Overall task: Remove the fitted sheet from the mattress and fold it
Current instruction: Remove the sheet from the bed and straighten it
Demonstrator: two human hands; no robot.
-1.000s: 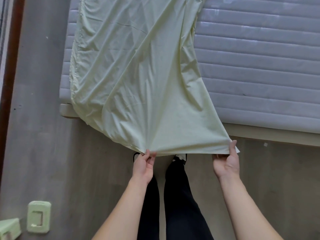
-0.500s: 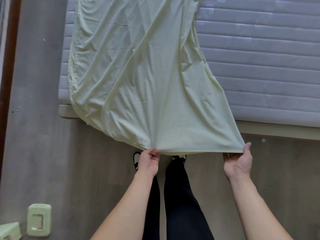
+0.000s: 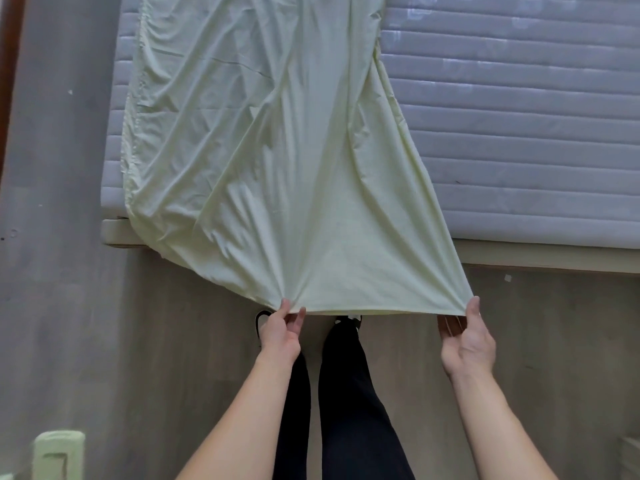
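Observation:
The pale green fitted sheet (image 3: pixel 277 161) lies off the mattress corners as a long folded strip across the grey quilted mattress (image 3: pixel 519 133). Its near end hangs past the mattress edge toward me. My left hand (image 3: pixel 282 332) pinches the near left corner of that end. My right hand (image 3: pixel 465 337) pinches the near right corner, thumb on top and fingers under the cloth. The edge between both hands is pulled taut above my feet.
The pale bed frame (image 3: pixel 540 259) runs under the mattress edge. I stand on a grey wood floor (image 3: pixel 173 358) in black trousers (image 3: pixel 346 393). A pale green plastic object (image 3: pixel 59 453) lies on the floor at the lower left. A dark door frame (image 3: pixel 10 81) lines the left edge.
My right hand has moved to the right with its corner, widening the near edge of the sheet. The left hand has stayed about where it was.

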